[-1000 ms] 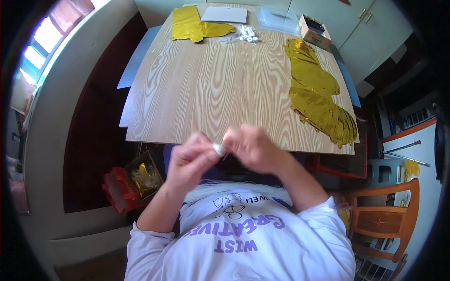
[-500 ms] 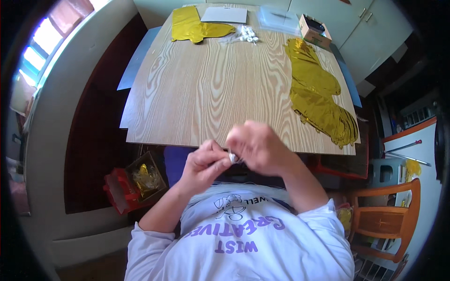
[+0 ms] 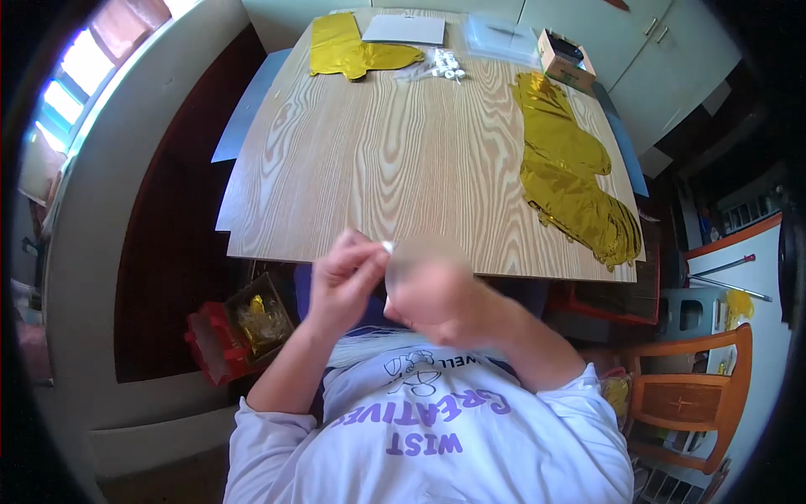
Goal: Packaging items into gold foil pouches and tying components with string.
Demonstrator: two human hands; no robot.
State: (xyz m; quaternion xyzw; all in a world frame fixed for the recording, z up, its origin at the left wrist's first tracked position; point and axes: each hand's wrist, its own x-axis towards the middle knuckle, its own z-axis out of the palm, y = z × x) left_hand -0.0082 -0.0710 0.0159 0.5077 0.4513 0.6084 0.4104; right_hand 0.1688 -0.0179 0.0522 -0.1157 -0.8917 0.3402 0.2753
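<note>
Between the thumb and fingers of my left hand (image 3: 344, 277) is a small white roll (image 3: 388, 247), held just off the table's near edge. My right hand (image 3: 437, 294) is right beside it, curled closed and partly smeared by motion. What its fingers pinch, if anything, cannot be made out. At the far middle of the table lies a heap of similar small white rolls (image 3: 449, 67) with a clear plastic bag (image 3: 414, 72). Flat gold foil balloons (image 3: 564, 147) lie along the right side, and another gold foil balloon (image 3: 336, 46) is at the far left.
The wood-grain table (image 3: 369, 160) spreads out in front of me. At its back are a flat white box (image 3: 405, 29), a clear plastic sheet (image 3: 501, 42) and a small carton (image 3: 568, 60). An open box (image 3: 259, 317) stands lower left, a wooden chair (image 3: 684, 399) lower right.
My left hand has moved slightly up and left with the white roll. My right hand has swung downward and a little left, its fingers lower than before.
</note>
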